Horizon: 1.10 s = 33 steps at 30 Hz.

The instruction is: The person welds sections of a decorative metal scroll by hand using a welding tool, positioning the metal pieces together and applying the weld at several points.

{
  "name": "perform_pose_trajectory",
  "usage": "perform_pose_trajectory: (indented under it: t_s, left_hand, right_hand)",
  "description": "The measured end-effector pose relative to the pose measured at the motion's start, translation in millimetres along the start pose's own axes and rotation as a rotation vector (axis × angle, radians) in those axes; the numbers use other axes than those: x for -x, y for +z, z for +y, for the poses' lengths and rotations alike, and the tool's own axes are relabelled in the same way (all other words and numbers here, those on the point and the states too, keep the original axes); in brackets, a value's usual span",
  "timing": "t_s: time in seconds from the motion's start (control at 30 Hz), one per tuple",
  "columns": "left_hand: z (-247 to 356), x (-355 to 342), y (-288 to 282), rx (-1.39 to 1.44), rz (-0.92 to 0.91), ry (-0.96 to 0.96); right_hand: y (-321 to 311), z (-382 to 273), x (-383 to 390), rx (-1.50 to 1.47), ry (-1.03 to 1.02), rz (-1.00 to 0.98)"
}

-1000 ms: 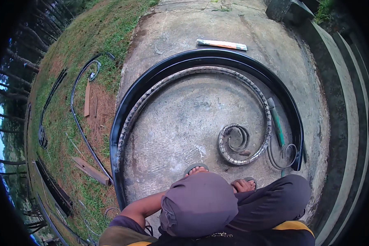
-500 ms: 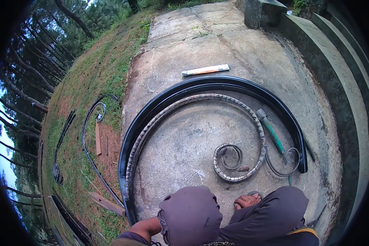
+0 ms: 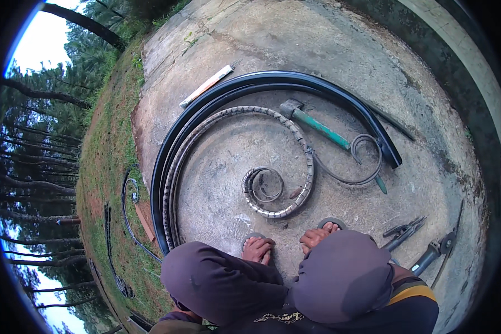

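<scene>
I am squatting over a spiral scroll of metal rod point(image 3: 312, 167) with many bands along it, lying on the concrete. A black curved metal channel point(image 3: 312, 79) arcs around its outer side. Inside that arc, to the right, lies a hammer point(image 3: 323, 131) with a green handle, beside a thin rod bent into a loop point(image 3: 381, 158). My right forearm point(image 3: 402, 273) shows behind my right knee, its hand hidden. Only a bit of my left arm point(image 3: 182, 312) shows by my left knee, and that hand is also hidden. What either hand touches cannot be seen.
A white-and-orange packet point(image 3: 207, 86) with thin rods poking out lies beyond the arc. To my right are a clamp-like tool point(image 3: 403, 231) and what looks like an angle grinder point(image 3: 431, 256). More curved metal point(image 3: 129, 214) lies on the grass; a low wall point(image 3: 473, 72) runs along the right.
My view has swung to the right, so the tools on that side now show. Both sandalled feet are visible, and my right forearm has come into sight.
</scene>
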State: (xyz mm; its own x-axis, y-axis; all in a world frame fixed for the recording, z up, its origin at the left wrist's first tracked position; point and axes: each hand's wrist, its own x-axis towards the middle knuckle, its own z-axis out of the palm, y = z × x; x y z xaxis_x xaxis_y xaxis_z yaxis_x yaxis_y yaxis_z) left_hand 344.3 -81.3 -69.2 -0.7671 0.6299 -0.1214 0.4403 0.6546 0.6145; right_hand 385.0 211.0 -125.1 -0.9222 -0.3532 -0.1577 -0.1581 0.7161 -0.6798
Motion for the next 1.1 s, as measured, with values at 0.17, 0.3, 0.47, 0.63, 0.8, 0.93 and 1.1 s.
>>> perform_pose_trajectory:
  t_s: [0.17, 0.3, 0.47, 0.63, 0.8, 0.93, 1.1]
  left_hand:
    - [27.7, -2.4, 0.1, -0.251, -0.087, -0.05]
    - [38.0, -5.0, -23.7, -0.194, -0.115, -0.088]
    - [24.6, -78.1, -121.9, -0.445, -0.321, 0.047]
    - [10.6, -108.8, -202.4, -0.542, -0.22, -0.133]
    - [-16.5, -103.9, -206.4, -0.447, -0.24, -0.229]
    - [-46.5, -106.6, -190.7, -0.296, -0.264, -0.236]
    - [-102.9, -141.5, -227.4, -0.162, -0.213, -0.167]
  right_hand:
    - [-20.7, 0.2, 2.9, -0.267, -0.125, -0.009]
    - [-61.5, -18.9, 5.2, -0.364, -0.117, -0.002]
    - [-85.6, -17.4, 8.5, -0.365, -0.084, 0.064]
    - [-84.4, -22.6, -6.0, -0.405, -0.129, 0.099]
    - [-77.9, -14.8, -19.8, -0.393, -0.117, 0.113]
    - [-72.4, -8.1, -27.1, -0.315, -0.064, 0.12]
    - [-61.2, -10.1, -41.3, -0.194, 0.008, 0.123]
